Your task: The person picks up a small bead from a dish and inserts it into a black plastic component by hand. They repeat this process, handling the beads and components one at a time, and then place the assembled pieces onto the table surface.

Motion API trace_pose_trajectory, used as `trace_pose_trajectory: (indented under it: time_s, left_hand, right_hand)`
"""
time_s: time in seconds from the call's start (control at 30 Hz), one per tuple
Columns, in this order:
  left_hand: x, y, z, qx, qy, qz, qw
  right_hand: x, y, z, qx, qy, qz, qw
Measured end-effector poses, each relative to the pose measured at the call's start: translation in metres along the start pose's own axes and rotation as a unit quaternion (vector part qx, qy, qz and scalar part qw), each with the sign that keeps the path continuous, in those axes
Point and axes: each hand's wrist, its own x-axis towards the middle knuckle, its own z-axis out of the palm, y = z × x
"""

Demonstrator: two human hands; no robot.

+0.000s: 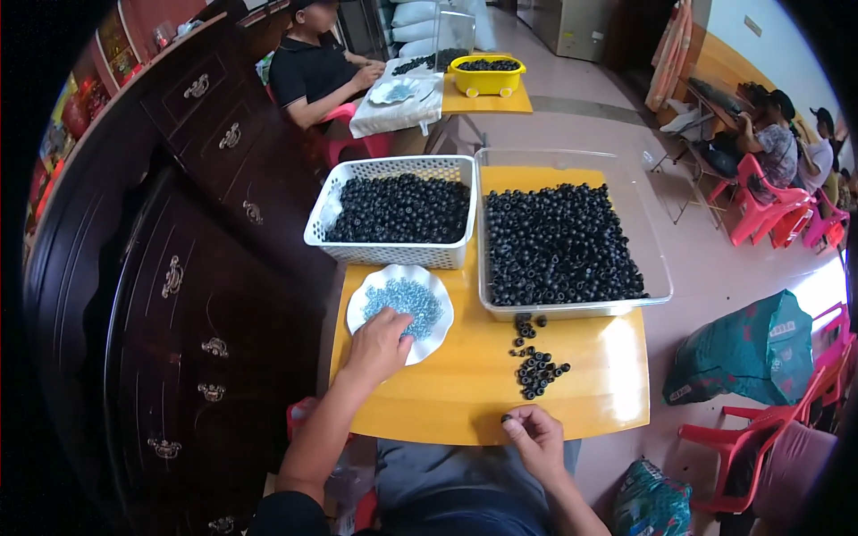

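Observation:
My left hand (379, 347) reaches over a white scalloped plate (357, 306) heaped with small clear blue glassy beads (416, 299). Its fingers are curled down onto the beads; what they pinch is hidden. Near the table's front edge, my right hand (539, 439) is closed, with a small black round piece (507, 418) between thumb and forefinger. Beyond that hand lies a loose cluster of black ring-shaped pieces (538, 373). Many like them fill a white perforated basket (393, 255) and a clear plastic bin (576, 310) at the table's far side.
The yellow table (429, 402) stands beside a dark wooden cabinet (192, 313) at left. Ahead, a person (313, 71) works at another table with a yellow tub (487, 80). At right are a green bag (746, 353), red chairs (760, 438) and more seated people.

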Motion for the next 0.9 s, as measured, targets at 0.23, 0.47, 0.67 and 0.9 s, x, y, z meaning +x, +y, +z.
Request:
trace_pose_trajectory:
  time_s: [0.23,0.47,0.67,0.9]
  left_hand:
    - [0.008,-0.002,0.003,-0.012,0.008,0.008,1.000]
    - [0.009,-0.004,0.008,-0.013,0.021,0.038,0.999]
    - [0.005,-0.011,0.014,-0.018,0.030,0.034,0.999]
    - [0.003,-0.023,0.015,-0.026,0.044,0.041,0.998]
  right_hand:
    - [-0.002,-0.002,-0.002,-0.015,0.013,-0.005,1.000]
    - [-0.004,0.000,-0.009,-0.106,0.023,-0.060,0.992]
    - [0.002,0.002,0.004,-0.191,0.010,-0.155,0.969]
    - [0.015,0.027,0.019,-0.222,0.000,-0.172,0.960]
